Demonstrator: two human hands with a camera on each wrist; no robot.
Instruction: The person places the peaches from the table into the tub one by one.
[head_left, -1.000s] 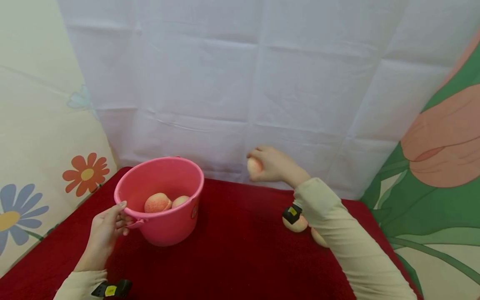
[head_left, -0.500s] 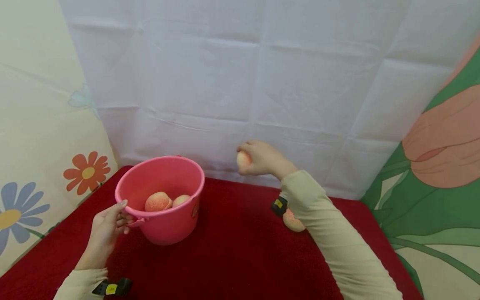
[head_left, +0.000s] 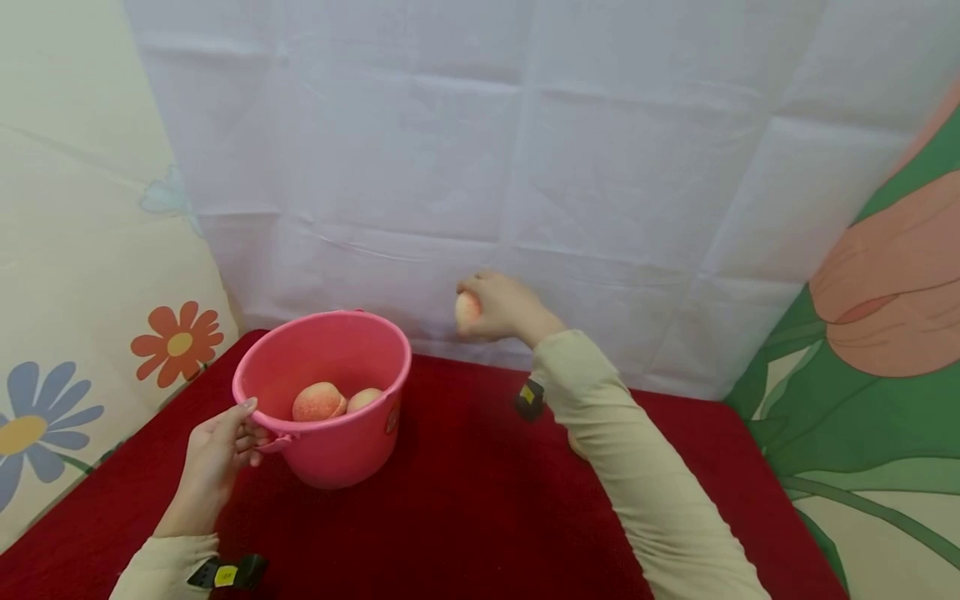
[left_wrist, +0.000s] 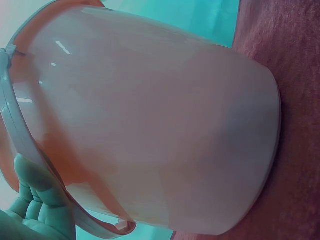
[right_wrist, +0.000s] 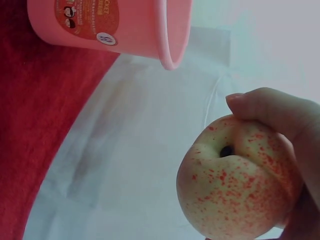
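Note:
A pink bucket (head_left: 337,454) stands on the red cloth at the left, and two peaches (head_left: 318,402) show inside it. My left hand (head_left: 212,467) grips its near left rim by the handle, with the thumb over the edge. To the right of the bucket and above the cloth, my right hand (head_left: 504,310) holds another peach (right_wrist: 235,185), pale with red speckles and a dark stem hollow. That peach is apart from the bucket in the right wrist view. The ends of the right fingers are hidden behind the fruit.
Red cloth (head_left: 480,517) covers the table. Part of a further peach (head_left: 576,445) peeks out from behind the right sleeve. A white sheet (head_left: 600,208) hangs behind the table, with flower-print cloths at both sides. Each wrist wears a black camera band (head_left: 531,400).
My right hand has moved left toward the bucket and slightly up, carrying the peach. The right forearm now hides most of the peaches lying on the cloth. The left hand and bucket hold still.

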